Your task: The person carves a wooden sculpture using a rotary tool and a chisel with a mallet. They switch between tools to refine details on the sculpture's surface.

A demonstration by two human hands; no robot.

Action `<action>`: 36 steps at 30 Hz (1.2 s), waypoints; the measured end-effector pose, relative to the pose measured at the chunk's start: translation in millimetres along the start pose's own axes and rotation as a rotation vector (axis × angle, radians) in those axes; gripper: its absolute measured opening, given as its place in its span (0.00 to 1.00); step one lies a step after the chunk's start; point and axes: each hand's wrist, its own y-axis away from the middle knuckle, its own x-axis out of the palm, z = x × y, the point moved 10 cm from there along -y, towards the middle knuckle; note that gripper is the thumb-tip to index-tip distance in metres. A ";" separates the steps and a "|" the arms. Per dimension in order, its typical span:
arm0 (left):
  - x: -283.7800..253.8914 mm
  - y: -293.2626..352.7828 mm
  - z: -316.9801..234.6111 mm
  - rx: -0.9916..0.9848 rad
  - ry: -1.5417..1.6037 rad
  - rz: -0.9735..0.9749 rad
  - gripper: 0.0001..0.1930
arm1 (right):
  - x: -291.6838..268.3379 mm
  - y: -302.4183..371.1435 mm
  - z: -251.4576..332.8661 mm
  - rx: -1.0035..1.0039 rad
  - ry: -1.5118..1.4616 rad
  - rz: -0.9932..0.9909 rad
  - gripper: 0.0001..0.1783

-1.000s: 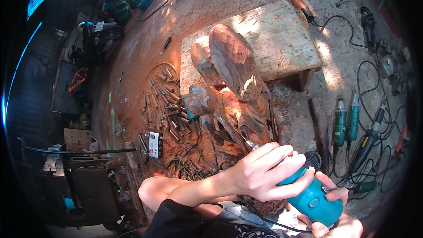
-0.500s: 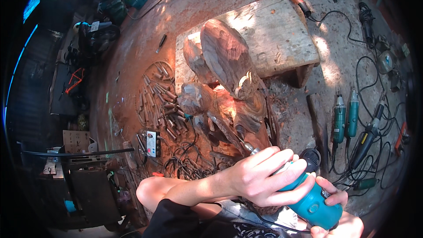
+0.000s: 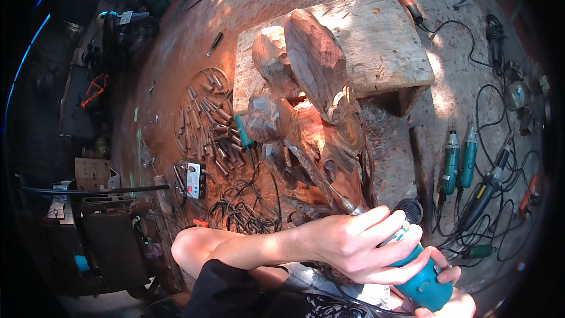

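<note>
My left hand [image 3: 365,244] wraps its fingers around the front of a teal electric die grinder [image 3: 428,288]. Around the rear of the same grinder curl the fingers of my right hand [image 3: 453,297], partly hidden by the body. A metal bit [image 3: 347,203] points from the front end towards the lower part of a reddish-brown wood carving [image 3: 318,62]; whether it touches the wood I cannot tell. Rough, faceted lobes make up the carving, which rests against a low pale wooden bench [image 3: 382,53].
Left of the carving lie a pile of chisels [image 3: 206,121], another teal power tool [image 3: 243,131], a switch box [image 3: 193,181] and tangled cables [image 3: 244,209]. On the right are two green grinders [image 3: 450,168], a black-bodied tool [image 3: 485,191] and more cords. An orange-handled tool [image 3: 403,0] lies beyond the bench.
The view has shifted slightly, so the carving and bench sit higher and further right. Both hands keep their grip on the die grinder, with its bit still near the carving's lower part.
</note>
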 end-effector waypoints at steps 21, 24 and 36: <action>-12.1 -1.7 6.1 -0.025 0.027 -0.157 0.16 | -8.1 17.1 -19.3 0.098 -0.250 -0.054 0.31; -13.7 2.7 6.7 -0.037 0.010 -0.194 0.17 | -23.7 -11.8 -50.3 0.259 -0.792 0.076 0.20; -36.1 18.8 -37.5 0.193 0.250 -0.329 0.13 | 69.0 13.7 -17.4 0.447 0.388 0.387 0.23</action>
